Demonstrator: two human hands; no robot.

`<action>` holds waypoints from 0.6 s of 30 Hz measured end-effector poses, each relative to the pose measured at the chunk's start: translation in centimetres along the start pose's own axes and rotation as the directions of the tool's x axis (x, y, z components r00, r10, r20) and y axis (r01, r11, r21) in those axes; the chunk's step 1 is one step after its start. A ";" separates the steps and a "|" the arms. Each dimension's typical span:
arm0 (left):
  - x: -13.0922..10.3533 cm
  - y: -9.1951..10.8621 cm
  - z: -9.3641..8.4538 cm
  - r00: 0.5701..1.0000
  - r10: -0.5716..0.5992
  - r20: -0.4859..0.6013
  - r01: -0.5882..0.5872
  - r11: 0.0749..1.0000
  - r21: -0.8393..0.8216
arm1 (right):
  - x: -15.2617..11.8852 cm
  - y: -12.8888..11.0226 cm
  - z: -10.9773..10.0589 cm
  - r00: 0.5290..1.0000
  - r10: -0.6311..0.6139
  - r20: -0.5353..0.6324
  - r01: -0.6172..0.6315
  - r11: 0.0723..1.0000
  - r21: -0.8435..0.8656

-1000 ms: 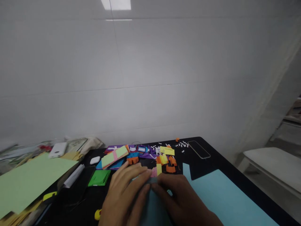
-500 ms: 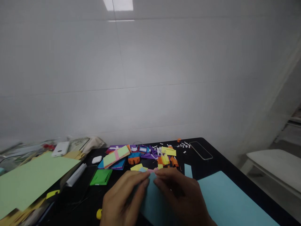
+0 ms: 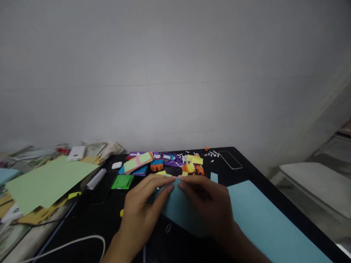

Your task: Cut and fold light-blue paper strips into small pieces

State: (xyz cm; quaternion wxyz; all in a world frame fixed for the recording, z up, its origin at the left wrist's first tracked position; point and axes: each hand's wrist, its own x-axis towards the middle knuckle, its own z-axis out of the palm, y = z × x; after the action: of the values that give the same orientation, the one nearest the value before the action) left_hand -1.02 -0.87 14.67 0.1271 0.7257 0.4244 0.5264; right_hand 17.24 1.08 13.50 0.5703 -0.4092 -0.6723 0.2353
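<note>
1. Nearest, a white cable (image 3: 90, 236) curves over the black table (image 3: 109, 215), to the left of the left forearm. At the right, a large blue sheet (image 3: 263, 215) lies flat.
2. The blue paper (image 3: 179, 212) being worked is between the two hands, in the middle; whether it joins the large sheet is hidden by the right hand.
3. The left hand (image 3: 139, 206) comes in from the lower left, knuckles arched, grasping the paper's far edge between thumb and forefinger.
4. The right hand (image 3: 210, 197) mirrors it, other fingers curled under, pinching that edge just beside the left fingertips.
5. The step in hand looks like working that edge by fingertip; a next move would call for even, light pressure from both pinches, so the paper does not skew.
6. Beyond are a green packet (image 3: 122, 182), yellow scraps (image 3: 195, 159) and a phone (image 3: 230, 160).
</note>
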 end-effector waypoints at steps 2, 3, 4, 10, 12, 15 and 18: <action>0.0 0.2 -0.1 1.000 -0.010 0.009 0.010 1.000 0.010 | -0.1 -0.2 -0.1 1.000 0.018 0.005 -0.018 1.000 0.008; 0.0 0.3 -0.1 1.000 -0.012 0.008 0.012 1.000 0.019 | -0.1 -0.3 -0.1 1.000 0.029 0.013 -0.029 1.000 0.011; 0.0 0.4 -0.1 1.000 -0.010 0.006 0.010 1.000 0.028 | -0.1 -0.3 -0.1 0.999 0.034 0.014 -0.034 0.999 0.013; -0.1 0.5 0.1 0.999 0.039 -0.036 -0.035 0.994 0.108 | -0.1 -0.8 -0.1 1.000 0.005 -0.027 -0.005 1.000 0.015; 0.0 0.4 0.3 0.994 0.082 -0.067 -0.075 0.991 0.107 | -0.1 -0.7 0.0 0.998 -0.036 -0.043 0.037 0.999 0.034; 0.1 0.1 0.4 0.989 0.118 -0.094 -0.110 0.990 0.089 | -0.1 -0.5 0.1 0.994 -0.088 -0.063 0.092 0.994 0.060; 0.2 -0.1 0.5 0.988 0.119 -0.102 -0.112 0.991 0.069 | -0.2 -0.5 0.2 0.994 -0.095 -0.056 0.098 0.994 0.050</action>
State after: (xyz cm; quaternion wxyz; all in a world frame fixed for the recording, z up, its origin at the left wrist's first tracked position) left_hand -0.66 -0.56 14.51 0.0507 0.7239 0.4044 0.5567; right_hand 16.94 0.72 13.72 0.6095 -0.3672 -0.6693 0.2138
